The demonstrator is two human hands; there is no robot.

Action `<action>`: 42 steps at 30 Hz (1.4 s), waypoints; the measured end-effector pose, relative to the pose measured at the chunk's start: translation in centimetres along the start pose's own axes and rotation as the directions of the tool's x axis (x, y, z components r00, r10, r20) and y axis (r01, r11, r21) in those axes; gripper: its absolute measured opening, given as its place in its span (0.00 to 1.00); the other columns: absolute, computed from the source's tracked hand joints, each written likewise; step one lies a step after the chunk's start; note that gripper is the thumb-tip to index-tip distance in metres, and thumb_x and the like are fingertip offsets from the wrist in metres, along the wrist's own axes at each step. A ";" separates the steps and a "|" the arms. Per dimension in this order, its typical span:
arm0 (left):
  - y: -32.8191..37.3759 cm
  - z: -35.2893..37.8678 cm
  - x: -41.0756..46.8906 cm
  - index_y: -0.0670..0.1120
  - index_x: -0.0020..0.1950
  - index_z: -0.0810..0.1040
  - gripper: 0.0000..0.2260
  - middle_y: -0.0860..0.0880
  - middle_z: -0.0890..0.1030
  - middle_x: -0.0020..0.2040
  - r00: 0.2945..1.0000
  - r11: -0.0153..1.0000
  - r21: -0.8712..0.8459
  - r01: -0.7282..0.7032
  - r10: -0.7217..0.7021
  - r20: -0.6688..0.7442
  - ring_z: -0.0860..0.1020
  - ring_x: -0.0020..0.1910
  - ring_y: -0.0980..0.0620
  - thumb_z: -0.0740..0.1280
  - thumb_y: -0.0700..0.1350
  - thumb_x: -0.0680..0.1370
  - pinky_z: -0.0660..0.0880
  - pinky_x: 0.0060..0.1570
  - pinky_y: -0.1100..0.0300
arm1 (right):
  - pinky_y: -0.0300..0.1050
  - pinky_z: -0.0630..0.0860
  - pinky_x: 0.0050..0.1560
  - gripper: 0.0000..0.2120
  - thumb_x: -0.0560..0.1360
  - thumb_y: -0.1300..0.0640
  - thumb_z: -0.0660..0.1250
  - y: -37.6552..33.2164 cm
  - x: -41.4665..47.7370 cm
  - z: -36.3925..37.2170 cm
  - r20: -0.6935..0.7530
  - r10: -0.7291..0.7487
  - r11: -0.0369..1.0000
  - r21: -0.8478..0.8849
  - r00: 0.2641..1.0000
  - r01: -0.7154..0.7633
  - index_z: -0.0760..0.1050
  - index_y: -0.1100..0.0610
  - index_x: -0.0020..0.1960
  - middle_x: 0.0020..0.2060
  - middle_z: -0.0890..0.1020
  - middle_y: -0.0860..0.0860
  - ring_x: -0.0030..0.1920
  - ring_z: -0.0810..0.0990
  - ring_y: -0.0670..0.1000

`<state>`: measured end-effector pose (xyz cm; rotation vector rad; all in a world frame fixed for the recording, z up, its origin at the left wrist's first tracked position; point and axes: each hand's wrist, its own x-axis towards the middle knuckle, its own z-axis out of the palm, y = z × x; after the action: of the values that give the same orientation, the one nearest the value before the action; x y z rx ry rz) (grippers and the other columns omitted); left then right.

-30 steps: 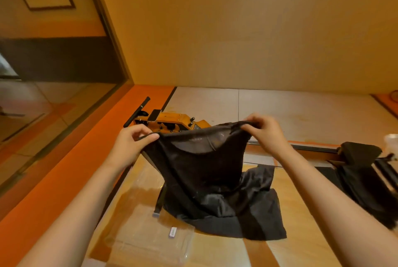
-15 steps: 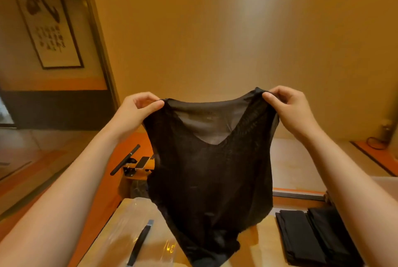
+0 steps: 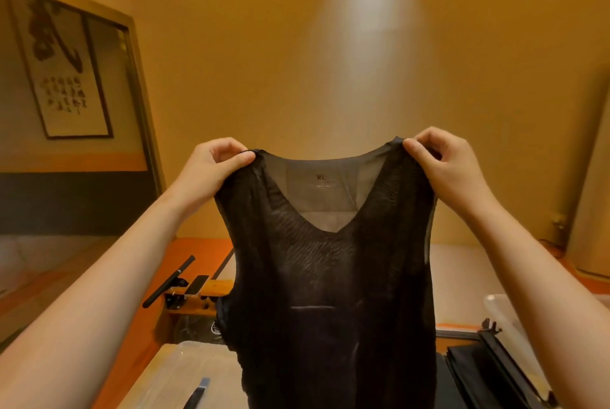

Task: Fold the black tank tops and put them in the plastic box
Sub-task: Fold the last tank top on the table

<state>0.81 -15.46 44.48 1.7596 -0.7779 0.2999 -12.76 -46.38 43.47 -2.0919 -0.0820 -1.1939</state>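
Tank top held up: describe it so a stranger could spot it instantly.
Against the yellow wall, the left hand and right hand pinch a sheer black tank top by its straps. Unlike the folded black stack lower right, it hangs open, showing XL.

tank top point(image 3: 330, 276) between left hand point(image 3: 211, 171), right hand point(image 3: 449, 171) | plastic box point(image 3: 185, 365) below-left

Head-worn view faces forward toward the wall point(image 3: 297, 62), close behind raised arms.
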 end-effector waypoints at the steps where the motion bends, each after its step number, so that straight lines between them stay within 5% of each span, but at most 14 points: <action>1: -0.3 0.2 0.4 0.41 0.48 0.80 0.09 0.51 0.82 0.40 1.000 1.000 0.005 0.000 0.000 0.011 0.80 0.39 0.58 0.68 0.47 0.78 0.74 0.39 0.64 | 0.43 0.74 0.41 0.11 0.78 0.52 0.65 0.2 0.1 0.0 0.008 0.012 1.000 0.007 1.000 -0.012 0.79 0.58 0.44 0.39 0.80 0.49 0.41 0.79 0.46; 8: -2.9 2.5 4.0 0.40 0.48 0.81 0.13 0.49 0.82 0.41 0.999 0.999 0.000 0.050 -0.050 0.014 0.79 0.39 0.57 0.66 0.50 0.79 0.72 0.42 0.60 | 0.30 0.75 0.38 0.08 0.77 0.54 0.67 3.6 1.4 0.2 0.066 0.093 0.996 0.002 0.994 -0.093 0.83 0.56 0.46 0.41 0.83 0.48 0.41 0.80 0.41; 17: -2.1 3.7 7.0 0.44 0.44 0.81 0.10 0.52 0.82 0.40 0.995 0.995 0.012 -0.103 0.103 -0.016 0.80 0.40 0.59 0.65 0.48 0.80 0.75 0.41 0.64 | 0.44 0.78 0.42 0.09 0.78 0.56 0.66 4.7 4.0 0.3 -0.027 0.088 0.987 0.137 0.996 -0.084 0.81 0.60 0.46 0.40 0.84 0.53 0.42 0.82 0.48; 24: 0.2 3.1 6.3 0.44 0.43 0.81 0.09 0.52 0.83 0.38 0.987 0.987 0.013 -0.159 0.159 -0.026 0.81 0.40 0.57 0.67 0.48 0.79 0.76 0.40 0.62 | 0.37 0.76 0.39 0.09 0.78 0.56 0.67 2.9 3.6 -1.2 -0.037 0.048 0.987 0.156 0.998 -0.042 0.81 0.59 0.44 0.38 0.83 0.52 0.41 0.81 0.46; 35: 3.2 2.0 0.9 0.41 0.44 0.81 0.09 0.48 0.83 0.39 0.978 0.974 -0.091 -0.207 0.207 -0.018 0.82 0.43 0.50 0.68 0.47 0.77 0.78 0.44 0.56 | 0.41 0.74 0.38 0.07 0.78 0.56 0.67 -1.4 -0.1 -4.1 -0.095 -0.043 0.985 0.160 0.995 0.058 0.81 0.55 0.42 0.36 0.81 0.47 0.40 0.80 0.46; 42: 4.4 1.1 -1.5 0.42 0.43 0.81 0.07 0.52 0.83 0.36 0.962 0.959 -0.086 -0.269 0.265 -0.061 0.82 0.40 0.55 0.68 0.44 0.77 0.78 0.37 0.64 | 0.40 0.77 0.37 0.06 0.77 0.58 0.68 -3.4 -2.0 -5.6 -0.130 -0.114 0.966 0.218 0.985 0.141 0.80 0.54 0.42 0.34 0.82 0.45 0.39 0.81 0.46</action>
<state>-3.30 -16.66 46.61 1.5534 -0.9802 0.4781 -19.29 -46.72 45.56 -1.8372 -0.2898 -1.3153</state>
